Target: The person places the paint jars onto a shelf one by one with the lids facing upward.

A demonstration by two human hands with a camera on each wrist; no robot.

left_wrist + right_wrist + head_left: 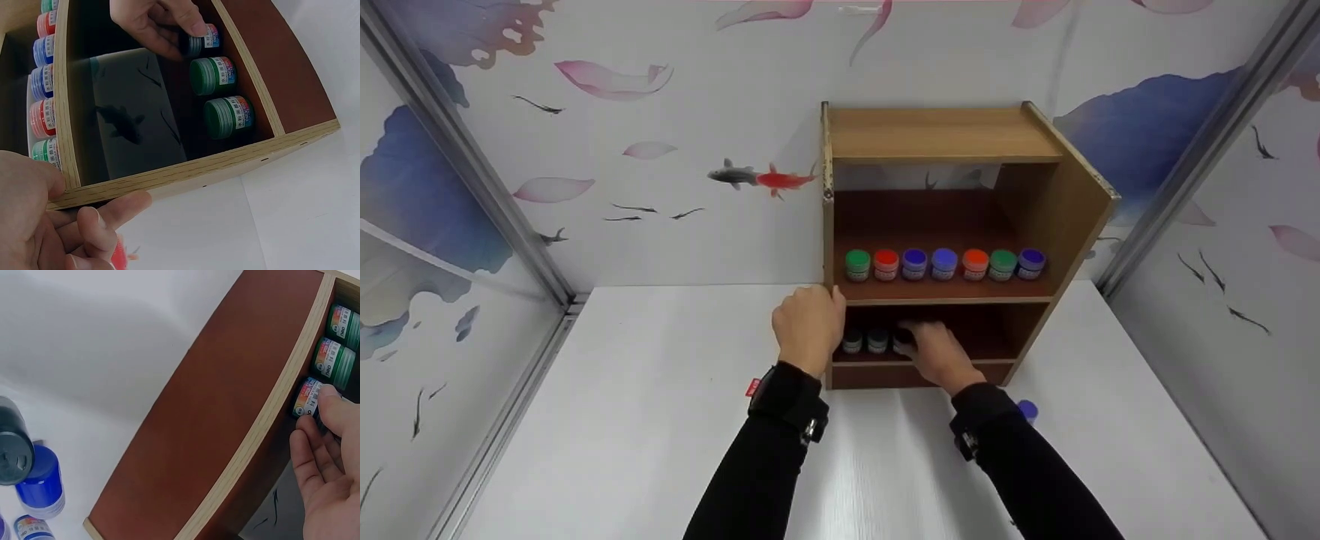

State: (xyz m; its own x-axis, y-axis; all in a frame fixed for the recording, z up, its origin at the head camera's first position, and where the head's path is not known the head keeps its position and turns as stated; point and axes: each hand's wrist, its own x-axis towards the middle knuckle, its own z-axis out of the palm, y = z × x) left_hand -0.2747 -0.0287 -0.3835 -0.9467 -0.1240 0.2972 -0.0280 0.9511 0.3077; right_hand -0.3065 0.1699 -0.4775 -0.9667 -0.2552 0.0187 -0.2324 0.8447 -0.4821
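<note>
A small wooden shelf unit [945, 135] stands against the back wall. My left hand [810, 326] grips the edge of its left side panel, the thumb on the inner side and fingers outside. On the lower shelf, my right hand [941, 352] pinches a dark-lidded paint jar [211, 37] between thumb and fingers. That jar is third in a row, beside two green paint jars [214, 76], with their labels facing out. In the right wrist view the held paint jar [307, 397] sits close to the shelf's front lip, partly covered by the fingers.
Several paint jars with green, red and blue lids [915, 264] line the upper shelf. On the white table, right of the unit, stand more jars, including a blue jar [44, 481] and a dark-lidded jar [12, 444]. Patterned walls enclose the table.
</note>
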